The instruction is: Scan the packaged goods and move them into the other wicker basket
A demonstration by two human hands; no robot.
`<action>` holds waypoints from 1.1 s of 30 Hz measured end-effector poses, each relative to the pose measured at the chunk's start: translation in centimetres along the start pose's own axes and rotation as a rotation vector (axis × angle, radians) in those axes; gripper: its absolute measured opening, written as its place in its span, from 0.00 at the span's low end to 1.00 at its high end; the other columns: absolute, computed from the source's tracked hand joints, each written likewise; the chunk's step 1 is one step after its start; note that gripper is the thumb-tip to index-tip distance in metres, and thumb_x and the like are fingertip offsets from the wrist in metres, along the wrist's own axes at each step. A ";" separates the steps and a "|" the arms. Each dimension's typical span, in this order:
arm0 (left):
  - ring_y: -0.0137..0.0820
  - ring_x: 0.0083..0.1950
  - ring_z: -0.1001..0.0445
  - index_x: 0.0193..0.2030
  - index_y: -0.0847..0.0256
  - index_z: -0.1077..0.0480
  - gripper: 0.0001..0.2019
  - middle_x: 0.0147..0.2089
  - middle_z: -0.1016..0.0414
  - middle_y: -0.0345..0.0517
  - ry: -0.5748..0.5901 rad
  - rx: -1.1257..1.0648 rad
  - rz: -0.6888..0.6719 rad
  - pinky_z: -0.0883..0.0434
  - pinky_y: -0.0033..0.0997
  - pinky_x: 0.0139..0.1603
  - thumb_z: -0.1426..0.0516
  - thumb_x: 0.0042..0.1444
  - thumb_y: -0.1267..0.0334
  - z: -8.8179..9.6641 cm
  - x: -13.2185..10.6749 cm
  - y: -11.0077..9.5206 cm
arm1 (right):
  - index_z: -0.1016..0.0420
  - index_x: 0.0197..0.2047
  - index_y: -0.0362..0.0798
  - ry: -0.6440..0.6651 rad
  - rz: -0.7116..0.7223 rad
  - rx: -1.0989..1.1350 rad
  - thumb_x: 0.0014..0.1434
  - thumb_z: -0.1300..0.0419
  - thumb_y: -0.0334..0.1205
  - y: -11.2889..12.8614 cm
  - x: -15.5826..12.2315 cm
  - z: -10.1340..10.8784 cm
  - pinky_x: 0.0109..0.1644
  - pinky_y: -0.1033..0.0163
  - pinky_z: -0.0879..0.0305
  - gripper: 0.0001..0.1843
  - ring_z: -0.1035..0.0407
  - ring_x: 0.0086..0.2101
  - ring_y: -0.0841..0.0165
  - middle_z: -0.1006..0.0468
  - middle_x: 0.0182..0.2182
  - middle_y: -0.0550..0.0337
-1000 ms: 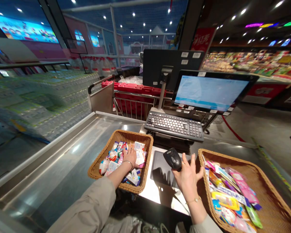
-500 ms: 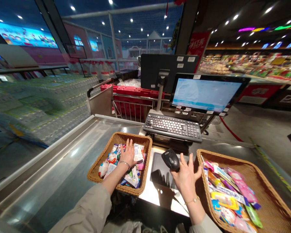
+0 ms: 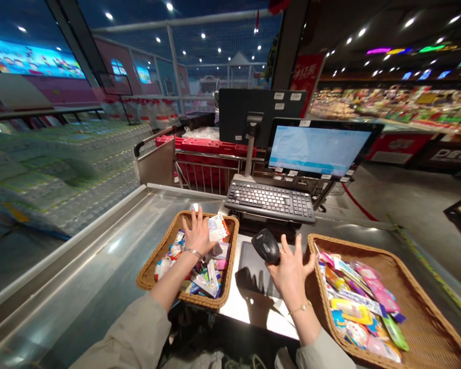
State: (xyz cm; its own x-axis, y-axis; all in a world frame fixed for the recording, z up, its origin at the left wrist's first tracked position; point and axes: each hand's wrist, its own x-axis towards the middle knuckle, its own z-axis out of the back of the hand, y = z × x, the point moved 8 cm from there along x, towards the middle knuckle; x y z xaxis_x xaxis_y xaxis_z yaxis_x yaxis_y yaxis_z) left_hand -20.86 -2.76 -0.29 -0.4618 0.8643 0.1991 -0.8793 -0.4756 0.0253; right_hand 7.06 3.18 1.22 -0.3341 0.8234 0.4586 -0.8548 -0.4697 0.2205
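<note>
My left hand (image 3: 197,234) is inside the left wicker basket (image 3: 149,271), near its far rim. Its fingers point away from me, and a white packet with a red corner (image 3: 217,227) is pinched at its thumb side, raised above the other small packets (image 3: 203,279). My right hand (image 3: 292,274) holds a black handheld barcode scanner (image 3: 266,245) between thumb and forefinger, with the other fingers fanned out. It hovers over a dark scan plate (image 3: 249,266) between the two baskets.
A right wicker basket (image 3: 369,249) holds several colourful snack packs. Behind the baskets are a keyboard (image 3: 271,200), a lit monitor (image 3: 317,149) and a second screen's back (image 3: 249,110). A steel counter (image 3: 100,266) runs left. Red carts (image 3: 207,148) stand beyond.
My left hand slid from the middle of the left basket to its far rim and lifted a white packet. My right hand and the scanner barely shifted. The camera tilted slightly.
</note>
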 end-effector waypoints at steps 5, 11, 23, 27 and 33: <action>0.56 0.72 0.81 0.64 0.64 0.42 0.43 0.75 0.68 0.56 -0.032 -0.037 -0.068 0.73 0.67 0.67 0.40 0.45 0.41 1.9 0.0 -2.4 | 0.24 0.43 0.52 -0.010 0.015 0.008 0.52 0.45 0.39 0.5 0.2 0.8 0.60 0.31 0.67 0.15 0.60 0.66 0.49 0.31 0.59 0.54; 0.55 0.72 0.81 0.64 0.65 0.42 0.43 0.75 0.71 0.56 -0.030 -0.047 -0.141 0.77 0.66 0.66 0.40 0.44 0.41 2.8 -0.4 -4.8 | 0.25 0.42 0.51 -0.019 0.017 0.025 0.51 0.45 0.38 0.8 0.3 1.5 0.60 0.32 0.67 0.15 0.59 0.66 0.50 0.31 0.59 0.56; 0.53 0.73 0.80 0.68 0.63 0.47 0.39 0.75 0.70 0.50 -0.031 -0.057 -0.236 0.79 0.65 0.67 0.42 0.50 0.54 3.2 -1.2 -8.1 | 0.24 0.40 0.51 -0.030 0.029 0.048 0.50 0.45 0.37 1.5 0.0 2.2 0.62 0.33 0.69 0.14 0.58 0.66 0.50 0.30 0.58 0.58; 0.52 0.73 0.80 0.68 0.63 0.46 0.38 0.75 0.70 0.51 -0.050 -0.038 -0.258 0.78 0.63 0.68 0.42 0.51 0.54 3.2 -1.3 -8.5 | 0.25 0.41 0.51 -0.030 0.032 0.058 0.50 0.45 0.37 1.4 -0.1 2.2 0.62 0.33 0.70 0.14 0.58 0.66 0.50 0.29 0.57 0.56; 0.50 0.74 0.76 0.66 0.66 0.44 0.38 0.74 0.70 0.55 -0.149 -0.002 -0.301 0.74 0.65 0.68 0.41 0.49 0.53 3.5 -1.6 -9.0 | 0.25 0.38 0.49 -0.066 0.053 0.064 0.50 0.45 0.37 1.5 -0.3 2.7 0.62 0.33 0.69 0.13 0.55 0.65 0.50 0.27 0.56 0.54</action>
State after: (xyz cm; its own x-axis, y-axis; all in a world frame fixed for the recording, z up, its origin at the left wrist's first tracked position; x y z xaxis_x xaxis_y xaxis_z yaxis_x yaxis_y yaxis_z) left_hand -11.85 -0.39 2.55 -0.1597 0.9323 0.3245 -0.9739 -0.2025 0.1024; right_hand 6.91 1.37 3.72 -0.3492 0.7751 0.5265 -0.8089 -0.5330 0.2482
